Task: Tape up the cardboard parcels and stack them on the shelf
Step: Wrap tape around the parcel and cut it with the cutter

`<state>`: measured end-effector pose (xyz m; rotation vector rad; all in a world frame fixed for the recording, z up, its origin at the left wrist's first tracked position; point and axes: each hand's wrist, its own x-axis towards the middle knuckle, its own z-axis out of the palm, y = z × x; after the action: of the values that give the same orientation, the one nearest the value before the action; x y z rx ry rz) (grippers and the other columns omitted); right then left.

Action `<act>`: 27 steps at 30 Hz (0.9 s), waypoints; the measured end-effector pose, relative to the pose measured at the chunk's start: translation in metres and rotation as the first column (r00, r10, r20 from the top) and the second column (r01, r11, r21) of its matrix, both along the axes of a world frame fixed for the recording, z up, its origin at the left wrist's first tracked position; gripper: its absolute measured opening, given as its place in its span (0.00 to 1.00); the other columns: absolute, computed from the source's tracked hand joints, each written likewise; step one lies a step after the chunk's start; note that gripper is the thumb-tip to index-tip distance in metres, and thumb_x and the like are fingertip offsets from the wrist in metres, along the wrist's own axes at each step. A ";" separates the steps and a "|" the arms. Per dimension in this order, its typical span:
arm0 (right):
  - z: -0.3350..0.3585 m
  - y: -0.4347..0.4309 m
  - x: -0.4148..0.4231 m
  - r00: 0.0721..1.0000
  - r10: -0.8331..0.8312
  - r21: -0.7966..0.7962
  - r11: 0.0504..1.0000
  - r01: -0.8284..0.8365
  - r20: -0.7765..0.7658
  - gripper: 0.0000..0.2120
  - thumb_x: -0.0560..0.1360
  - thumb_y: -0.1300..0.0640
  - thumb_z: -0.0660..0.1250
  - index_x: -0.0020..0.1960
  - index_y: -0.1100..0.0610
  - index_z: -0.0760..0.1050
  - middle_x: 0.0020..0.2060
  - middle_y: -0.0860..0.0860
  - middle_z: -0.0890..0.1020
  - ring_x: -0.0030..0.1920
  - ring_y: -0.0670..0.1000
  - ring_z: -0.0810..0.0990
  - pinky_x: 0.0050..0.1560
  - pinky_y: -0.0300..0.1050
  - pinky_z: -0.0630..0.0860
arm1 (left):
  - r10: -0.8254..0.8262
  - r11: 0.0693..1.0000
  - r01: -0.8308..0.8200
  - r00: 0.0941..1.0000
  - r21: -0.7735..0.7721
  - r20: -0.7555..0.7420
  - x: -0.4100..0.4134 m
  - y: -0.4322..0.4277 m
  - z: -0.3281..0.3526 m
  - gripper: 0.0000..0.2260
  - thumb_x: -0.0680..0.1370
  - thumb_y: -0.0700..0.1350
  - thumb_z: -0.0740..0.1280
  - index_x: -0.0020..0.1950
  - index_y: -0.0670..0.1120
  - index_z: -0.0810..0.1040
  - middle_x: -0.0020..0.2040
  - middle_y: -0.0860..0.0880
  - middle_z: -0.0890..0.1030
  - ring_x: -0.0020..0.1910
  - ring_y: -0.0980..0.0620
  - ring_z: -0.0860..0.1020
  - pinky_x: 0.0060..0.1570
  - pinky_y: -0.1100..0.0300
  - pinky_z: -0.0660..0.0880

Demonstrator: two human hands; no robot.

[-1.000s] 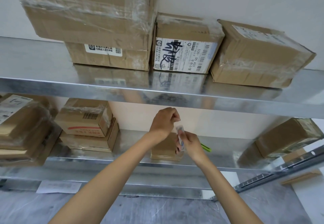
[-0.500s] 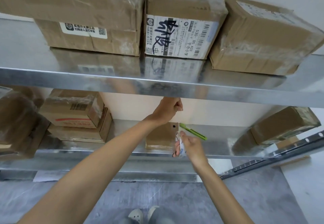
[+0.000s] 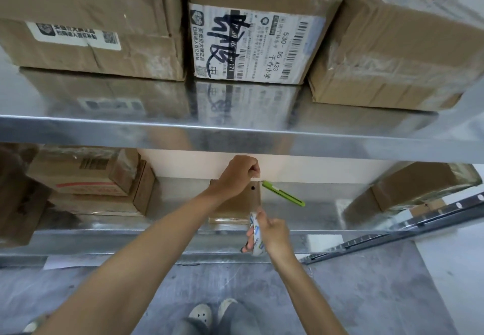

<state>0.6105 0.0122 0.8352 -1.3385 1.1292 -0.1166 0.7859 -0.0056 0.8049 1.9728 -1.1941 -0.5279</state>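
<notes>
parcel (image 3: 245, 203) on lower shelf (image 3: 322, 216), taping step: left hand (image 3: 239, 174) curled, apparently pinching the tape end; right hand (image 3: 273, 235) grips the tape roll (image 3: 255, 239). next: press it down, cut with green cutter (image 3: 284, 193).

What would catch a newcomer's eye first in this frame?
The white label scrawled over in black marker stands out on a parcel in the middle of the upper shelf. Below, at the lower shelf, the right hand grips a tape roll while the left hand, fisted above a small parcel, seems to pinch its loose end. A bright green cutter lies just right of that parcel.
</notes>
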 end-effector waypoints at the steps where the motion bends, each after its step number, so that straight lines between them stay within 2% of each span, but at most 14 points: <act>1: 0.000 -0.001 0.000 1.000 0.011 0.014 1.000 -0.010 -0.012 0.31 0.81 0.48 0.55 0.25 0.63 0.75 0.18 0.57 0.76 0.21 0.53 0.78 0.40 0.48 0.78 | 0.001 1.000 -0.001 1.000 -0.001 0.006 -0.001 0.000 -0.002 0.06 0.75 0.34 0.67 0.39 0.39 0.79 0.37 0.50 0.81 0.37 0.63 0.76 0.40 0.74 0.70; 3: -0.001 0.000 -0.002 1.000 0.005 0.062 0.998 -0.005 -0.004 0.30 0.81 0.49 0.56 0.27 0.65 0.75 0.19 0.57 0.76 0.21 0.54 0.78 0.38 0.49 0.79 | 0.023 1.000 -0.023 1.000 -0.004 -0.005 0.000 -0.002 -0.003 0.05 0.75 0.34 0.66 0.40 0.39 0.79 0.37 0.52 0.80 0.38 0.63 0.75 0.40 0.73 0.68; 7: -0.009 0.006 -0.001 0.998 -0.059 0.120 0.991 0.055 0.030 0.30 0.81 0.51 0.58 0.24 0.65 0.74 0.18 0.60 0.74 0.19 0.55 0.76 0.43 0.64 0.78 | 0.020 1.000 -0.019 1.000 0.017 -0.018 0.004 -0.004 -0.007 0.05 0.75 0.34 0.66 0.40 0.40 0.78 0.36 0.55 0.77 0.38 0.64 0.74 0.41 0.71 0.68; 11: -0.011 0.004 0.001 0.997 -0.078 0.131 0.988 0.077 -0.003 0.29 0.80 0.52 0.60 0.25 0.66 0.74 0.19 0.60 0.74 0.18 0.55 0.75 0.36 0.58 0.79 | 0.041 0.999 -0.041 0.999 0.012 -0.016 0.003 -0.002 -0.017 0.07 0.74 0.33 0.64 0.38 0.41 0.77 0.37 0.53 0.78 0.40 0.57 0.76 0.43 0.64 0.70; 15: -0.014 0.003 0.003 0.997 -0.076 0.118 0.990 0.079 -0.026 0.29 0.80 0.52 0.59 0.24 0.64 0.74 0.20 0.61 0.75 0.19 0.56 0.76 0.38 0.60 0.80 | 0.049 0.999 -0.049 0.999 0.011 -0.016 0.003 -0.005 -0.020 0.07 0.75 0.33 0.63 0.39 0.41 0.77 0.38 0.51 0.79 0.42 0.52 0.77 0.46 0.59 0.72; 17: -0.016 0.003 0.005 0.997 -0.072 0.105 0.992 0.076 -0.034 0.30 0.80 0.52 0.59 0.22 0.63 0.74 0.20 0.60 0.75 0.19 0.55 0.76 0.42 0.62 0.79 | 0.053 0.998 -0.053 0.998 0.020 -0.027 0.004 -0.005 -0.021 0.08 0.76 0.33 0.62 0.39 0.41 0.76 0.39 0.50 0.79 0.42 0.52 0.76 0.47 0.59 0.72; 21: -0.021 0.004 0.005 0.996 -0.089 0.119 0.989 0.092 -0.025 0.31 0.80 0.52 0.60 0.19 0.61 0.74 0.19 0.60 0.75 0.19 0.55 0.76 0.43 0.64 0.79 | 0.071 0.997 -0.071 0.997 0.010 -0.037 0.001 -0.001 -0.025 0.10 0.75 0.33 0.62 0.37 0.44 0.75 0.36 0.53 0.77 0.39 0.55 0.75 0.44 0.61 0.71; 24: -0.026 0.005 0.005 0.995 -0.092 0.115 0.989 0.096 -0.045 0.32 0.79 0.50 0.61 0.18 0.60 0.74 0.19 0.60 0.75 0.20 0.56 0.76 0.43 0.65 0.79 | 0.102 0.995 -0.102 0.994 0.004 -0.043 -0.003 0.000 -0.031 0.09 0.74 0.33 0.63 0.36 0.43 0.77 0.35 0.51 0.79 0.38 0.54 0.76 0.42 0.60 0.72; 27: -0.030 0.000 0.007 0.993 -0.075 0.119 0.989 0.086 -0.091 0.32 0.79 0.50 0.62 0.18 0.60 0.74 0.20 0.59 0.76 0.20 0.56 0.76 0.43 0.66 0.79 | 0.146 0.989 -0.141 0.983 0.047 -0.109 -0.002 -0.002 -0.035 0.08 0.75 0.33 0.65 0.38 0.41 0.80 0.37 0.51 0.80 0.40 0.55 0.77 0.44 0.66 0.71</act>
<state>0.6177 0.0126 0.8053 -1.1982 1.2436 -0.0475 0.7839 -0.0072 0.7703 2.0161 -0.9710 -0.5830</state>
